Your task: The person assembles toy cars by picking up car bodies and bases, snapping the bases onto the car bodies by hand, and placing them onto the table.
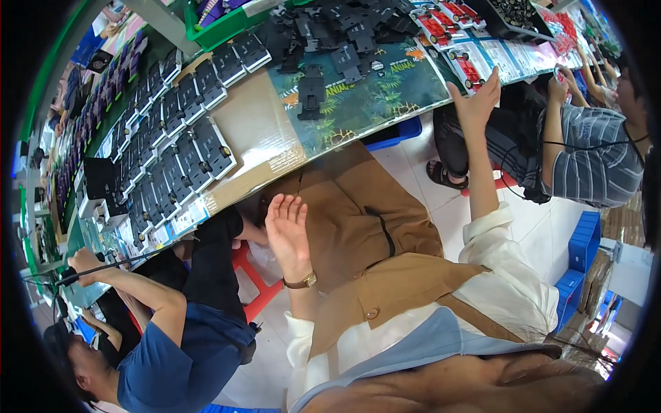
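My left hand [287, 230] is raised over my lap, palm showing and fingers loosely bent, with nothing in it. At the table's front edge, my right hand [476, 103] has its thumb spread from its fingers. Just beyond it lies a red and white toy car body [469, 71]; whether the fingertips touch it I cannot tell. More such red and white pieces [435, 26] are farther back. Left of them, a single black plastic base plate [311, 94] rests on a jungle-print sheet [375, 103], in front of a heap of similar black plates [344, 38].
Rows of black and white car bases [175, 162] cover the table's left side beside bare cardboard [255, 127]. A green bin [224, 26] and a black tray of small parts [513, 19] stand behind. Co-workers sit at left [182, 354] and right [595, 148].
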The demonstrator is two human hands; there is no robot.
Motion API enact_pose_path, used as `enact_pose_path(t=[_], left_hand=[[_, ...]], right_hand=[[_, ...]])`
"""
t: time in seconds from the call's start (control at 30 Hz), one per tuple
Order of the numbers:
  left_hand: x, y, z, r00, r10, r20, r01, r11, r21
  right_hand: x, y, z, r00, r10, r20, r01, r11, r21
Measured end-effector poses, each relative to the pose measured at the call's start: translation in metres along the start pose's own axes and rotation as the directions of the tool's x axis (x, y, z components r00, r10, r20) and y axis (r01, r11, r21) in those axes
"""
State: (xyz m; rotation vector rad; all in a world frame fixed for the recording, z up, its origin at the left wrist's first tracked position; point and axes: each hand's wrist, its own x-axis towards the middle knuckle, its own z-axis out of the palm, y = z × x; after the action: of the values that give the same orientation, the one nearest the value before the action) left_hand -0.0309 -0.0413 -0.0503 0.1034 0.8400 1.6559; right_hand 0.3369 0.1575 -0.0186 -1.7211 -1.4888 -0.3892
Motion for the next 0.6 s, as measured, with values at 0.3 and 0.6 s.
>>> enact_pose_path(t=[0.3, 0.6], left_hand=[[0.005, -0.036, 0.06, 0.971, -0.101, 0.219, 0.077, 0.99, 0.115], [0.009, -0.054, 0.103, 0.924, -0.159, 0.349, 0.186, 0.981, -0.046]], right_hand=[[-0.014, 0.029, -0.024, 0.909, 0.281, 0.309, -0.32, 0.944, 0.082], [-0.086, -0.113, -0.066, 0.745, -0.237, 0.624, -0.328, 0.685, 0.651]])
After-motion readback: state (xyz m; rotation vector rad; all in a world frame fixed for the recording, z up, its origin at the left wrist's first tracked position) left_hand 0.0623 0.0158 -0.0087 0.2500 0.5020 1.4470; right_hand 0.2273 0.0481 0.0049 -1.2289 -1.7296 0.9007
